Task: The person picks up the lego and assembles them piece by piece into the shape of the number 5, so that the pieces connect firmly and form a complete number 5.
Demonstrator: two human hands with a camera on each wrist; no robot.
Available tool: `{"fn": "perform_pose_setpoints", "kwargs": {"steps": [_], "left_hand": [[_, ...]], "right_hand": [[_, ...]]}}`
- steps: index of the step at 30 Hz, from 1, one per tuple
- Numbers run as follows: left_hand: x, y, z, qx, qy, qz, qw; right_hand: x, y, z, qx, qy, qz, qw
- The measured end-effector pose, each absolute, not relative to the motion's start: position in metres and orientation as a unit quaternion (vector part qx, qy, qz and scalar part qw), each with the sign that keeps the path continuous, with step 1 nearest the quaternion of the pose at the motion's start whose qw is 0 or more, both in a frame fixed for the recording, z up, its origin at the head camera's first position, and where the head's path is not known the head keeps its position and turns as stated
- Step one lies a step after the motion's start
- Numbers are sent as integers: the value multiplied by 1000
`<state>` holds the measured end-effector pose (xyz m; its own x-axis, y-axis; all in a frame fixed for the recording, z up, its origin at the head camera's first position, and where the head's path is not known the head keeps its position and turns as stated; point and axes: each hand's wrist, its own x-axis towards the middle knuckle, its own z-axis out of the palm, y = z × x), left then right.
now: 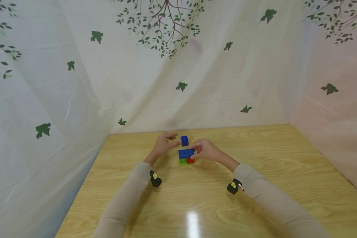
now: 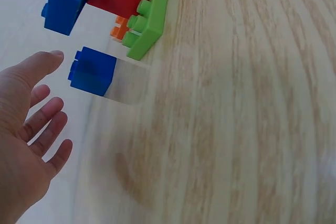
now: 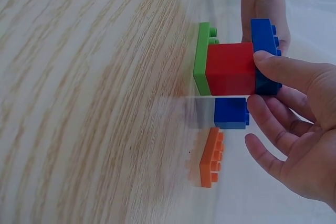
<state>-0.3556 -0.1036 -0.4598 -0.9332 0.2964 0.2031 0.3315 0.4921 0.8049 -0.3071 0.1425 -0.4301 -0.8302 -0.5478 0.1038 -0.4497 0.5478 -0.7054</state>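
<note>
A small stack stands mid-table: a blue brick (image 1: pixel 186 153) on a red brick (image 1: pixel 190 161) and a green plate (image 1: pixel 182 162). My right hand (image 1: pixel 205 150) is beside it on the right. In the right wrist view its thumb (image 3: pixel 286 72) rests on the studded top of the blue brick (image 3: pixel 265 56), and the other fingers are spread loose, off the stack. A small blue cube brick (image 1: pixel 184 140) stands on the table just beyond the stack. My left hand (image 1: pixel 167 141) hovers beside the cube (image 2: pixel 93 71), its fingers (image 2: pixel 44 121) straight and holding nothing.
An orange plate (image 3: pixel 211 157) lies flat on the table behind the stack, near the cube. The wooden table (image 1: pixel 256 158) is walled on three sides by a leaf-printed sheet (image 1: pixel 77 99). Black wrist cameras (image 1: pixel 155 180) sit on both forearms.
</note>
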Motion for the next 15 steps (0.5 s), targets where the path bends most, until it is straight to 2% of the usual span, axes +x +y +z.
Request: {"fn": "perform_pose_setpoints", "kwargs": {"steps": [15], "left_hand": [[-366, -98, -485, -154, -835, -527, -30]], "right_hand": [[-309, 145, -430, -282, 878, -380, 70]]}}
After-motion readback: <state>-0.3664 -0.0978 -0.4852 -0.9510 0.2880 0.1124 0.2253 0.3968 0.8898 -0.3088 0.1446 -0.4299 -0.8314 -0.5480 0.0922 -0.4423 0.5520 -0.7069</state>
